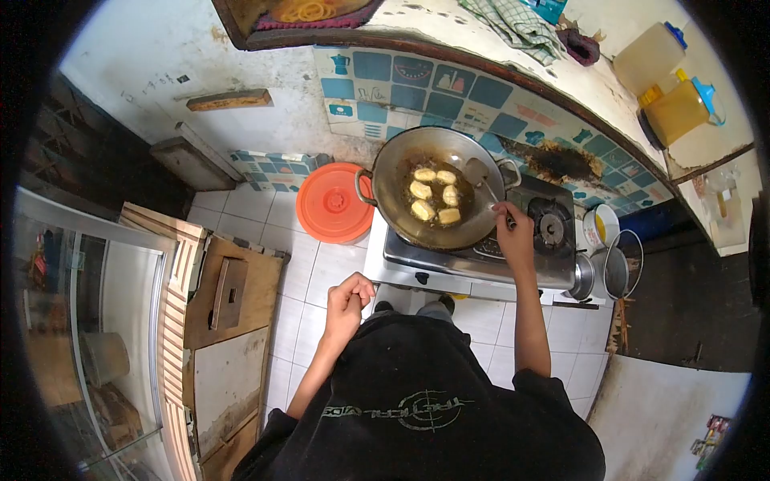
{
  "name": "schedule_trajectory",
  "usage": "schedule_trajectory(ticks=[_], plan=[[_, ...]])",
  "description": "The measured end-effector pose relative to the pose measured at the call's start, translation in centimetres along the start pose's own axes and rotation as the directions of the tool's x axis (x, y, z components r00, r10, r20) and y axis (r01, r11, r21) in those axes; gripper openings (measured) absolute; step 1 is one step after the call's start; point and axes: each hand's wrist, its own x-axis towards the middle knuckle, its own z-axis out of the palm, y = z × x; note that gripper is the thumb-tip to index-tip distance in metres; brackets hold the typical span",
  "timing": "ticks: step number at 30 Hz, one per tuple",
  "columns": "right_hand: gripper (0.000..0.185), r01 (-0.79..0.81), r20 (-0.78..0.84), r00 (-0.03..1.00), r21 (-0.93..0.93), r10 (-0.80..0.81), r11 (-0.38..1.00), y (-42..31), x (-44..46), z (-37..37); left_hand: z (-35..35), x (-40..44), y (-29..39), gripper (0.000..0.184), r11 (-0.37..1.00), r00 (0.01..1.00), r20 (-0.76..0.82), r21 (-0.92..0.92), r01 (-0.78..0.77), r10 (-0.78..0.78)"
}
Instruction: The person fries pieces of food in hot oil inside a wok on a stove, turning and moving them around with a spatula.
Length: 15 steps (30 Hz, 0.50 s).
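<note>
A large wok (393,220) sits on the stove's left side, with several pale yellow pieces of food (421,190) frying in dark oil at its middle. My right hand (514,228) is closed around the handle of a metal spatula (476,171). The spatula's blade rests inside the wok, to the right of the food. My left hand (348,300) hangs in front of the stove's left corner, fingers curled, and no object shows in it. It is apart from the wok.
The stove's right burner (550,228) is uncovered. An orange lidded bucket (335,202) stands on the floor left of the stove. Pots (583,275) are at the right. Yellow-liquid jugs (678,116) stand on the upper shelf (433,22). A wooden cabinet (233,345) lies left.
</note>
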Motion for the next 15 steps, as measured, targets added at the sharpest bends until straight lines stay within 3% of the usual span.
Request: schedule_trajectory(ticks=[6, 9, 12, 15], plan=[[0.017, -0.085, -0.015, 0.996, -0.029, 0.085, 0.996, 3.3, -1.7, 0.8, -0.1, 0.0, 0.1, 0.029, 1.000, 1.000, -0.015, -0.001, -0.002, 0.002], [0.017, -0.089, -0.040, 0.995, 0.047, 0.091, 0.995, 5.5, -3.2, 2.1, -0.1, 0.1, 0.1, 0.029, 1.000, 1.000, -0.014, -0.001, -0.002, 0.002], [0.020, -0.229, 0.020, 0.972, 0.313, 0.234, 0.922, 7.9, -3.9, 4.3, 0.1, 0.3, 0.1, 0.030, 1.000, 1.000, -0.005, -0.018, -0.010, 0.010], [0.022, -0.333, 0.118, 0.932, 0.656, 0.343, 0.677, 8.7, -3.7, 5.5, 0.5, 0.6, 0.0, 0.030, 0.999, 1.000, 0.019, -0.034, 0.001, 0.000]])
